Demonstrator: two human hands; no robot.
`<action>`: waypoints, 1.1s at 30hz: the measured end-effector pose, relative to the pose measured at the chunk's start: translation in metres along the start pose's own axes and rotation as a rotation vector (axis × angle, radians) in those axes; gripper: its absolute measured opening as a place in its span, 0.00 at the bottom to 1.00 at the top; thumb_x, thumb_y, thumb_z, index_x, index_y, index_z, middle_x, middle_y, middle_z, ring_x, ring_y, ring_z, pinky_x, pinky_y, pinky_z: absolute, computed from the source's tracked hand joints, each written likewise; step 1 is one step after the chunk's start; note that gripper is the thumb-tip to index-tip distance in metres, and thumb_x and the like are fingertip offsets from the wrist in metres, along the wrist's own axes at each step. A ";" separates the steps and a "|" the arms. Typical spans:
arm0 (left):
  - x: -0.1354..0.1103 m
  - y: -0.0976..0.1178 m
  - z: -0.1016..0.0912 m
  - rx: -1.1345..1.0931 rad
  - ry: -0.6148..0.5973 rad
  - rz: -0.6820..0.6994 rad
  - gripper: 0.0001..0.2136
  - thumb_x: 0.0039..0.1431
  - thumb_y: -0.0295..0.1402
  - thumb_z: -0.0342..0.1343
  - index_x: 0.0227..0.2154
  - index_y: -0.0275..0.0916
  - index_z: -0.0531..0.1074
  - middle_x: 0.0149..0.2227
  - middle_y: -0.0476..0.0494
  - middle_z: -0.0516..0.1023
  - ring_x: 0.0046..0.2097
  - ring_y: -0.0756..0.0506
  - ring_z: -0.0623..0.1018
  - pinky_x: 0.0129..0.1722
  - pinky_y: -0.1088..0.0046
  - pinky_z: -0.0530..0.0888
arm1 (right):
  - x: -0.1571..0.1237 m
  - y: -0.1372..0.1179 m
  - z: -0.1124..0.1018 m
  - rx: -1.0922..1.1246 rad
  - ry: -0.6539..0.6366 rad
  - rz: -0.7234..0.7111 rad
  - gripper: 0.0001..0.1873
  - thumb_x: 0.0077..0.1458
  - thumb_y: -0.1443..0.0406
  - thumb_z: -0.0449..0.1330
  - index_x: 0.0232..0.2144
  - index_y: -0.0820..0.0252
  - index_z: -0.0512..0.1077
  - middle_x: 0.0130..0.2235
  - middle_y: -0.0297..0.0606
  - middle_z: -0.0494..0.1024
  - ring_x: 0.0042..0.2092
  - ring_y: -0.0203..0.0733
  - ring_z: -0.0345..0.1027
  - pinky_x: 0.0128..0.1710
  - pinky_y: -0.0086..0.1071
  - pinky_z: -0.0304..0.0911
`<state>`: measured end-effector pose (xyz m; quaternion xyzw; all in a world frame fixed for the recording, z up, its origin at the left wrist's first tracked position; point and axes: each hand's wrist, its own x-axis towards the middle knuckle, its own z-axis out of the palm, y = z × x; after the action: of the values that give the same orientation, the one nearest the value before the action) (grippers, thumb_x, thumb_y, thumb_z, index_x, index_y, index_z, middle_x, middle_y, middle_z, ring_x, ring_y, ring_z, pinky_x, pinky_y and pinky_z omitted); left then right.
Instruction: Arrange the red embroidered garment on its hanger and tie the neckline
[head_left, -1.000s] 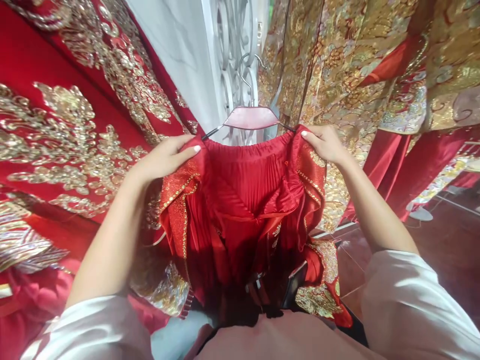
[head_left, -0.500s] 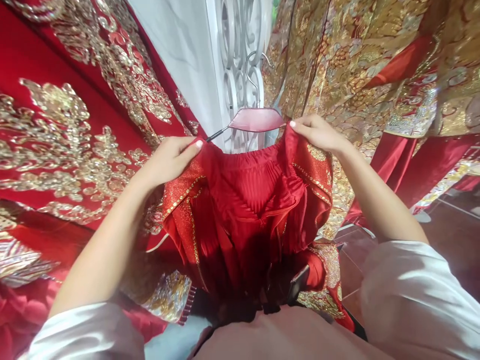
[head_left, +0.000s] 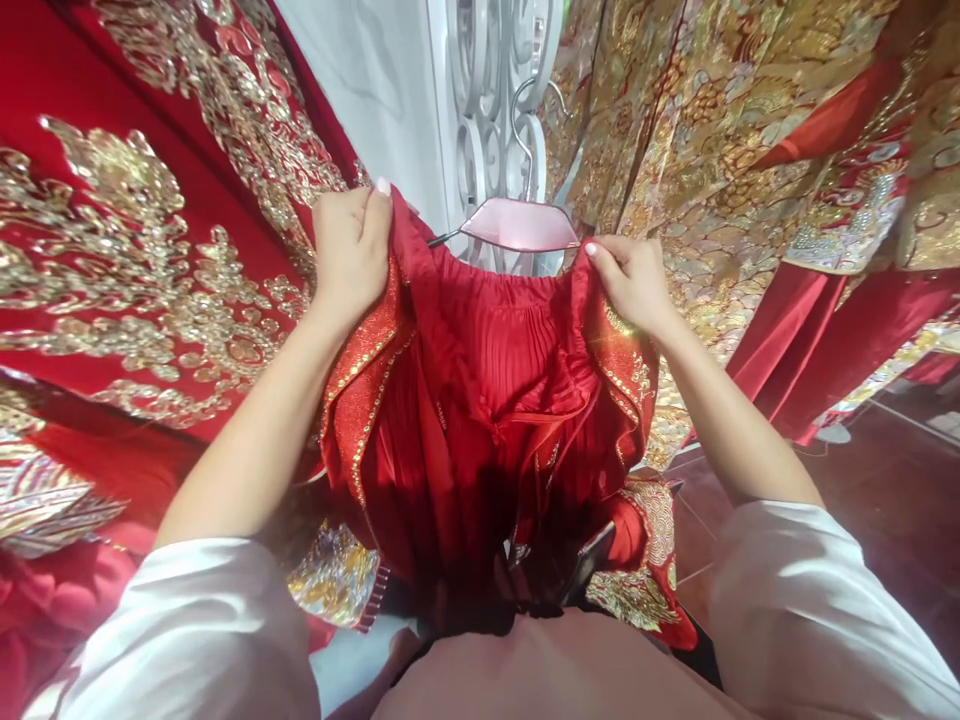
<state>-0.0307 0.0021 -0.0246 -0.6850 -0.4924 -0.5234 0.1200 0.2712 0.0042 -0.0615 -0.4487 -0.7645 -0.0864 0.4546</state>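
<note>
A red pleated dress [head_left: 510, 350] with gold-trimmed, glittery orange-red shoulder pieces hangs in front of me on a hanger [head_left: 517, 222]. The hanger has a pale pink centre plate and a silver hook, which points up and hangs on nothing I can make out. My left hand [head_left: 354, 245] is closed on the dress's left shoulder, thumb up, beside the dark hanger arm. My right hand [head_left: 631, 280] pinches the right shoulder near the hanger's other end. The lower part of the dress is in shadow.
Red cloth with gold sequin embroidery [head_left: 127, 230] fills the left side. Gold patterned garments [head_left: 690, 130] hang at the right. A white scrollwork frame [head_left: 491, 60] stands behind the hanger, with white cloth [head_left: 367, 80] beside it. Dark tiles [head_left: 862, 520] cover the floor.
My left hand has risen and lifted the dress's left shoulder, so more of the hanger arm there is covered. My right hand keeps its hold on the other shoulder.
</note>
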 end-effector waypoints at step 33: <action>-0.048 -0.020 -0.010 0.172 -0.412 0.091 0.37 0.61 0.58 0.28 0.48 0.29 0.66 0.40 0.39 0.74 0.44 0.40 0.73 0.50 0.57 0.66 | -0.034 0.046 -0.039 -0.105 -0.020 0.024 0.23 0.56 0.47 0.51 0.25 0.59 0.67 0.22 0.36 0.66 0.31 0.41 0.62 0.33 0.33 0.57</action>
<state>-0.0509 -0.0211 -0.0676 -0.7862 -0.5178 -0.3225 0.0982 0.3367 -0.0108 -0.0782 -0.4818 -0.7581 -0.1168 0.4238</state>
